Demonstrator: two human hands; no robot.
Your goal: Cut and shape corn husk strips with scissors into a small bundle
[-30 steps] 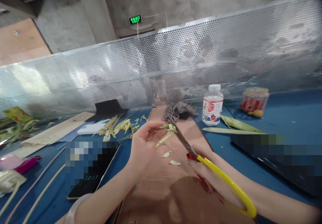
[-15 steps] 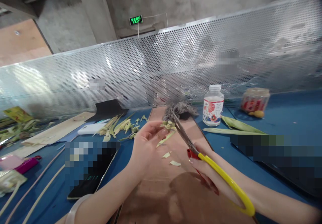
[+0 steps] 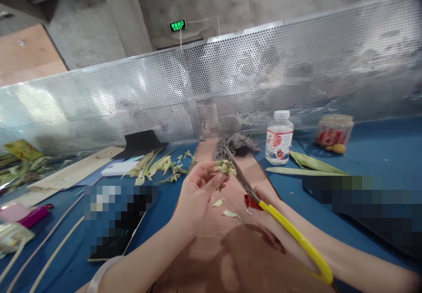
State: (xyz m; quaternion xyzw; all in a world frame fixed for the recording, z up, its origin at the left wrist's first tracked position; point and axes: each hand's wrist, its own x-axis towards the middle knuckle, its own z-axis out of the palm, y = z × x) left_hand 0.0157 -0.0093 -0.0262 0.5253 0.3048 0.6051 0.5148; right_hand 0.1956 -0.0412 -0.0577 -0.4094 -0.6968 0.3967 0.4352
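Observation:
Between the fingertips of my left hand [image 3: 194,196] is a small pale-green bundle of curled leaf strips [image 3: 224,166], like a little husk flower. My right hand [image 3: 272,216] grips a pair of scissors [image 3: 286,223] with yellow and red handles. Their blades point up and away, just right of the bundle, and look nearly closed. Under both hands lies a brown cardboard strip [image 3: 211,244] with a few cut leaf scraps [image 3: 230,213] on it. Left of my left hand, more dried leaf pieces [image 3: 161,164] and small husk flowers [image 3: 176,173] lie on the blue table.
A grey yarn bundle [image 3: 235,146] sits at the cardboard's far end. To the right stand a white-labelled bottle [image 3: 279,141] and a jar [image 3: 334,130], near long green leaves [image 3: 316,164]. A phone [image 3: 115,236] lies left. Perforated metal panel [image 3: 158,95] runs behind.
My left hand has shifted slightly right and turned the bundle. The long strip that hung below it no longer shows. The scissors have barely moved.

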